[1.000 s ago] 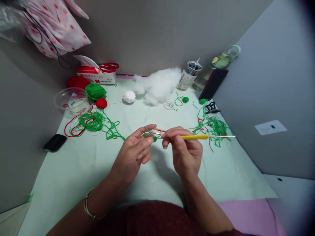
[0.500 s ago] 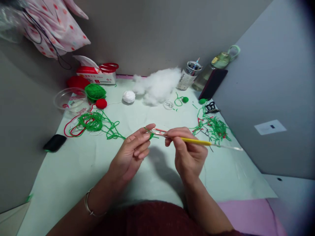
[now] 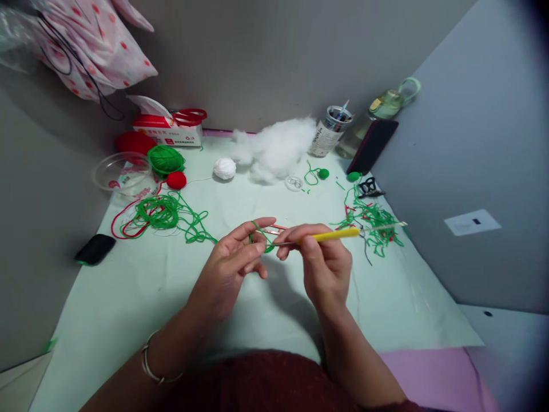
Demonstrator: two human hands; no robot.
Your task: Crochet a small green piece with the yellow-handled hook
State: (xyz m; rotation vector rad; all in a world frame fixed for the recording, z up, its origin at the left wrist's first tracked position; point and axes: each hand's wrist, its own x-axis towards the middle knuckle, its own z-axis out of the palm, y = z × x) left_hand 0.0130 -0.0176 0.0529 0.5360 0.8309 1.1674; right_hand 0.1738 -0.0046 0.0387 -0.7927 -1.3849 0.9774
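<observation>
My right hand (image 3: pixel 326 263) is closed on a crochet hook with a yellow handle (image 3: pixel 334 235), its thin metal end pointing left. My left hand (image 3: pixel 234 254) pinches a small piece of green crochet work (image 3: pixel 269 249), mostly hidden by the fingers. Green yarn (image 3: pixel 253 229) passes around the raised left index finger. The hook's tip meets the work at the left thumb; its exact place in the loops is hard to see. From the left hand the strand leads back to a loose heap of green yarn (image 3: pixel 158 212). Behind the fingers lies a reddish, slim item (image 3: pixel 274 229), partly covered.
Yarn balls in green (image 3: pixel 166 160), red (image 3: pixel 176 180) and white (image 3: pixel 225 168) lie at the back left, near a tissue box (image 3: pixel 180 134) with red scissors (image 3: pixel 190 117). White stuffing (image 3: pixel 278 149), a pen cup (image 3: pixel 328 133), a bottle (image 3: pixel 388 103) and a phone (image 3: pixel 372 146) stand along the back. Green scraps (image 3: pixel 380 223) lie right.
The hook has shifted left and its rear end has swung upward. My left index finger has lifted a little, stretching the green yarn between finger and work.
</observation>
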